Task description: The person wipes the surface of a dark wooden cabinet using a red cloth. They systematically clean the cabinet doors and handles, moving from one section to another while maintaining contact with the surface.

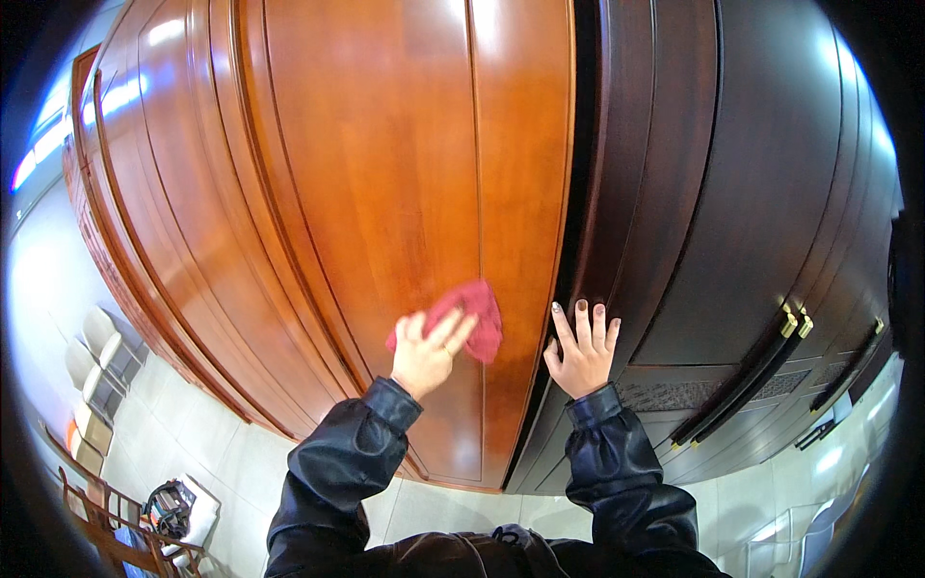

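Observation:
My left hand presses a crumpled red cloth against the glossy orange-brown wooden panel before me; its fingers lie over the cloth, and a ring shows on one of them. My right hand rests flat, fingers spread, near the edge of the dark brown wooden cabinet, beside the narrow black gap between the two surfaces. Nothing is held in it. Both arms wear shiny black sleeves.
Long black handles with gold-coloured ends stand out from the dark cabinet at right. At lower left are pale chairs, a wooden chair and a bag with items over the tiled floor. A clear-framed chair is at lower right.

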